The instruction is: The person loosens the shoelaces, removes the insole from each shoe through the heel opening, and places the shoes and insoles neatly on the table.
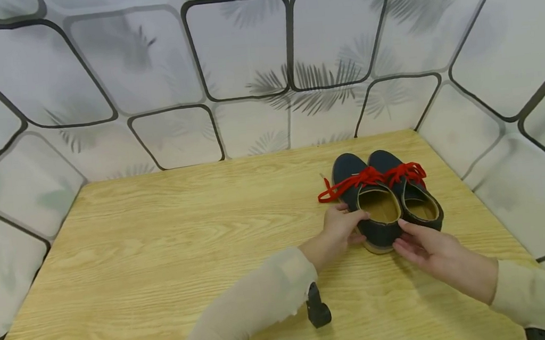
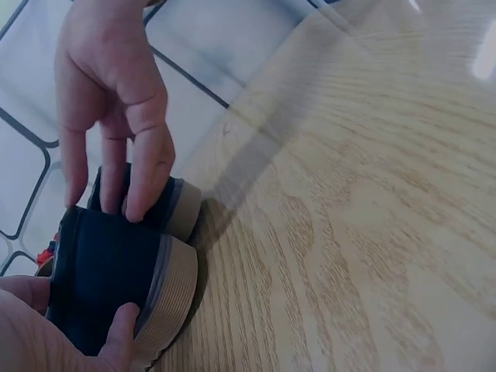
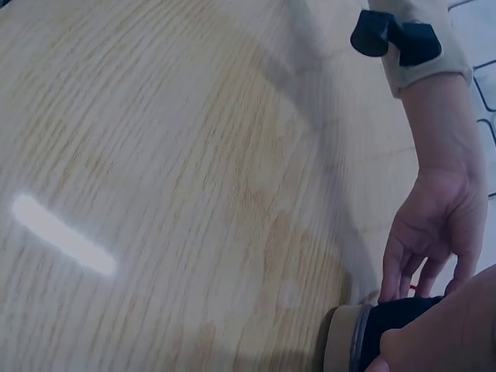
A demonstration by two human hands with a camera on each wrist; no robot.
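A pair of dark navy shoes with red laces stands side by side at the table's right end, toes away from me. My left hand point(image 1: 337, 231) holds the nearer, left shoe point(image 1: 380, 233) by its left side, thumb at the opening's rim. At the heel's right side, the right hand point(image 1: 427, 248) grips the same shoe, its thumb on the rim and fingers lower down. The right shoe point(image 1: 434, 222) sits close beside it. In the left wrist view the left shoe's heel point(image 2: 108, 260) shows a thick ribbed tan sole, with both hands on it.
The shoes stand on a light wood-grain table point(image 1: 164, 253). A patterned cloth point(image 1: 244, 49) rises behind the table and along both sides. Loose red lace point(image 1: 329, 193) trails off the left shoe's left side. A black device point(image 1: 318, 310) is strapped at the left sleeve.
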